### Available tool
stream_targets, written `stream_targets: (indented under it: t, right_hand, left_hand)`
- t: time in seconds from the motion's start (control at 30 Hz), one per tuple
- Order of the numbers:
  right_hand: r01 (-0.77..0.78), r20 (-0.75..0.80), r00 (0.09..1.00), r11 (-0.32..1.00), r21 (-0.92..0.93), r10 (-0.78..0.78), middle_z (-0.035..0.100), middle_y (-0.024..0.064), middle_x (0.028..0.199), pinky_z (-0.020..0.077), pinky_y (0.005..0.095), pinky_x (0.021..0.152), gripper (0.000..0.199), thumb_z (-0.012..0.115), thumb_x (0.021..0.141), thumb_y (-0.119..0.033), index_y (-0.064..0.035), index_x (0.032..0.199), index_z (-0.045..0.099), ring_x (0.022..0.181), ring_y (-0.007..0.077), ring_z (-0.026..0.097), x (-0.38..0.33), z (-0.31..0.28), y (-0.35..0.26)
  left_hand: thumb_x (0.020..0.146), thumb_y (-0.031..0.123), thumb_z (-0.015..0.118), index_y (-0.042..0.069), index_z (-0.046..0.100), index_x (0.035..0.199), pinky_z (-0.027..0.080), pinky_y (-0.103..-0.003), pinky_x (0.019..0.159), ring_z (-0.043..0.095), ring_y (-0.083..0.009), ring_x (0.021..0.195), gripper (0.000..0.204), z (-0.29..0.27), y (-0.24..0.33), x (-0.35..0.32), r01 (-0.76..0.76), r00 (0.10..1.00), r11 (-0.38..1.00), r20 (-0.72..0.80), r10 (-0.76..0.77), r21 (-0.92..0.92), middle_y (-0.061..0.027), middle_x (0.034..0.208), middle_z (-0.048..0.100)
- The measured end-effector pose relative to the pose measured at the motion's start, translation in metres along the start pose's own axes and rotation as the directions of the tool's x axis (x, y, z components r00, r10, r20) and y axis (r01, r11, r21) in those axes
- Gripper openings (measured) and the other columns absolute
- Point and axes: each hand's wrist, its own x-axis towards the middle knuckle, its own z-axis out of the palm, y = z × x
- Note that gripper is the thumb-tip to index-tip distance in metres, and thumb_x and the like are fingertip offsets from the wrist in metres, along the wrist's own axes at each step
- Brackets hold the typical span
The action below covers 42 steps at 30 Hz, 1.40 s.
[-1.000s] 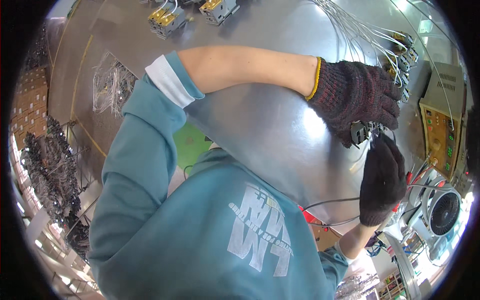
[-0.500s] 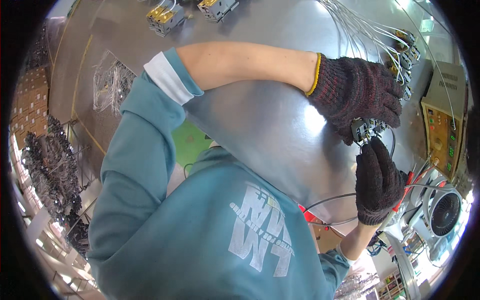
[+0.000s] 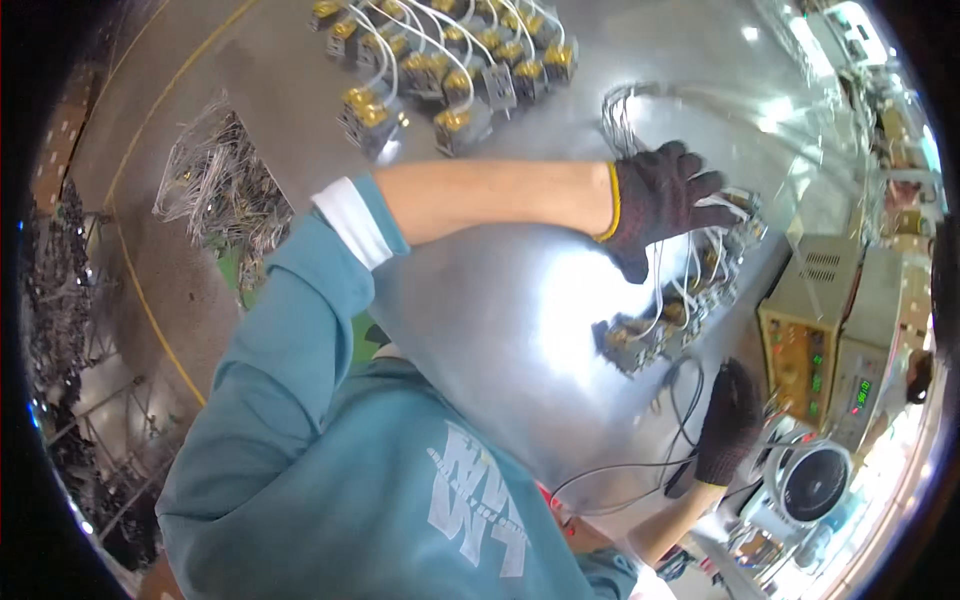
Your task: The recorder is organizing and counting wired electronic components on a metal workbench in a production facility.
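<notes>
Teal sleeve (image 3: 285, 300) bounds the near left side. Right hand (image 3: 730, 425), in a dark glove, lies beside a looped black cable (image 3: 610, 467); whether it grips anything cannot be told. Round fan (image 3: 815, 482) stands just to its right, below a boxy instrument (image 3: 795, 368) with a green display. Beyond the right hand, a slanting row of wired blocks (image 3: 688, 308) rests on the metal desk (image 3: 480, 300). Left hand (image 3: 665, 203), gloved, spreads its fingers above the row; contact is unclear. Farther off lies a larger cluster of yellow-topped blocks (image 3: 430, 75).
</notes>
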Motion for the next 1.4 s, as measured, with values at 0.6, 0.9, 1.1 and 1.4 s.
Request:
stream_targets:
  t: [0.6, 0.9, 1.1, 1.4]
  right_hand:
    - [0.774, 0.031, 0.632, 0.629, -0.074, -0.774, 0.056, 0.0140, 0.149, 0.0439, 0.0666, 0.109, 0.071, 0.089, 0.075, -0.060, -0.0304, 0.136, 0.069, 0.136, 0.0467, 0.052, 0.000, 0.040, -0.150]
    - [0.671, -0.092, 0.726, 0.731, -0.125, -0.682, 0.066, 0.0177, 0.139, 0.0540, 0.0556, 0.099, 0.055, 0.085, 0.081, -0.039, -0.0196, 0.131, 0.074, 0.129, 0.0483, 0.061, 0.080, 0.058, -0.150]
    - [0.601, -0.057, 0.795, 0.797, -0.055, -0.603, 0.054, 0.0206, 0.158, 0.0390, 0.0518, 0.122, 0.069, 0.079, 0.088, -0.039, -0.0166, 0.150, 0.061, 0.149, 0.0403, 0.047, 0.249, 0.057, -0.095]
    - [0.783, -0.139, 0.623, 0.613, 0.107, -0.770, 0.053, 0.0219, 0.160, 0.0403, 0.0499, 0.124, 0.094, 0.088, 0.086, -0.035, -0.0073, 0.163, 0.043, 0.148, 0.0419, 0.050, 0.286, 0.041, -0.239]
  left_hand:
    - [0.072, 0.045, 0.090, 0.014, 0.071, 0.141, 0.053, -0.050, 0.105, 0.070, -0.0380, 0.115, 0.079, 0.007, -0.009, 0.019, -0.277, 0.956, 0.889, -0.013, 0.293, -0.364, -0.0153, 0.123, 0.075]
    - [0.062, 0.028, 0.075, 0.003, 0.077, 0.073, 0.053, -0.045, 0.066, 0.069, -0.0318, 0.081, 0.027, -0.030, 0.019, 0.012, 0.189, 0.973, 0.911, -0.192, -0.125, 0.366, -0.0145, 0.080, 0.070]
    - [0.080, 0.017, 0.067, -0.009, 0.076, 0.095, 0.050, -0.036, 0.054, 0.067, -0.0303, 0.074, 0.032, -0.045, 0.035, 0.029, 0.471, 0.832, 0.588, -0.552, -0.048, 0.658, -0.0350, 0.100, 0.074]
    - [0.090, 0.019, 0.064, -0.011, 0.076, 0.107, 0.059, -0.054, 0.095, 0.071, -0.0487, 0.114, 0.037, -0.071, 0.047, 0.022, 0.329, 0.894, 0.455, -0.428, 0.131, 0.827, -0.0318, 0.117, 0.074]
